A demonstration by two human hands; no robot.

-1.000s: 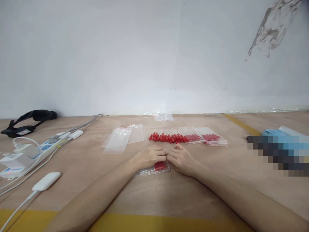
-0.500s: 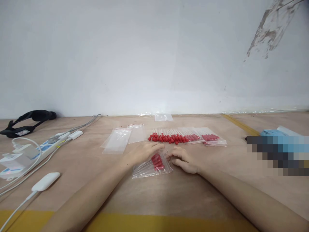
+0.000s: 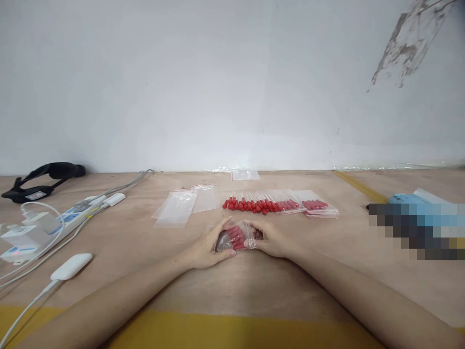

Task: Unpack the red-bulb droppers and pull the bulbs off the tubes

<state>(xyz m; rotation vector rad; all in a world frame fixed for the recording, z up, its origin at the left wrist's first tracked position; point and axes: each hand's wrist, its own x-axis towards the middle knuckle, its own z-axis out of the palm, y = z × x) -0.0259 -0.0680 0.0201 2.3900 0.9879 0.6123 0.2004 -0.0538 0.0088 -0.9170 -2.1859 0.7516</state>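
While left hand (image 3: 205,249) and right hand (image 3: 273,240) grip the filled bag (image 3: 236,237), sealing seems underway; next, press its top closed

Plain white wall (image 3: 181,82) with a patch of peeled paint (image 3: 407,43) at upper right, meeting a brown wooden tabletop (image 3: 254,281). A yellow stripe (image 3: 225,332) borders the near edge; lighting is soft and even.

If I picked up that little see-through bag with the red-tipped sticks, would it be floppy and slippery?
Probably floppy: the bag is thin clear plastic, crinkling between the left hand and right hand. Likely light, since it holds only slim sticks. Its shiny film may be a bit slippery, and the sticks could shift inside.
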